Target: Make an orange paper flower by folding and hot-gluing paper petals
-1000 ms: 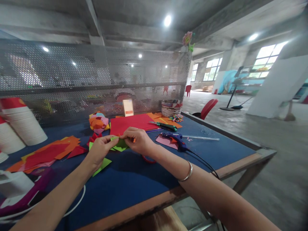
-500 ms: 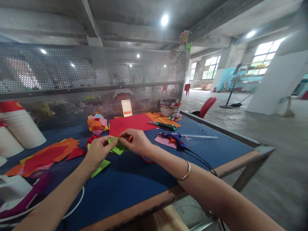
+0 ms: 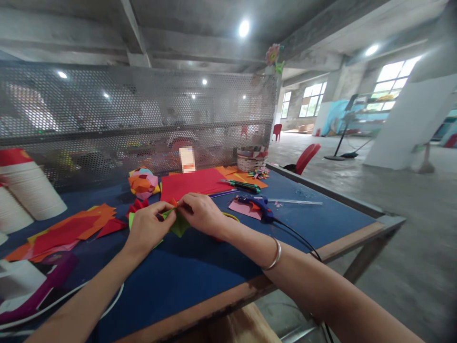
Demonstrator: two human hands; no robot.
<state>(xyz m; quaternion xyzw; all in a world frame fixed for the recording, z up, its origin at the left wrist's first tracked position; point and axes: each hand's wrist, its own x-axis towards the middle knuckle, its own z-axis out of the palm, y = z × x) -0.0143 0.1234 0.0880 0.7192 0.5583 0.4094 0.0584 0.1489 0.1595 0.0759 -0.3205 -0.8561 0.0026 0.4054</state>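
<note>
Between my two hands, above the blue tabletop, is a folded piece of green paper [image 3: 180, 226] with a bit of orange at its top edge. My left hand [image 3: 149, 226] pinches its left side between thumb and fingers. The fingertips of my right hand [image 3: 202, 214] are closed on its upper right side, close to the left ones. More green paper [image 3: 131, 220] shows partly behind my left hand, beside a spiky red folded piece [image 3: 137, 206]. Under my right wrist, something red and yellow on the table is mostly hidden.
A blue glue gun [image 3: 262, 207] with a black cord lies on pink paper at the right. Behind are a green utility knife [image 3: 243, 186], red sheets [image 3: 193, 183], a woven basket [image 3: 252, 158] and a multicoloured paper ball [image 3: 143, 183]. Orange and red sheets [image 3: 67, 231] and white cups [image 3: 35, 190] stand left.
My left hand has shifted slightly right and its fingers have curled in more. The green paper has tilted and is more covered by my fingers. My right hand's fingers have closed in on it.
</note>
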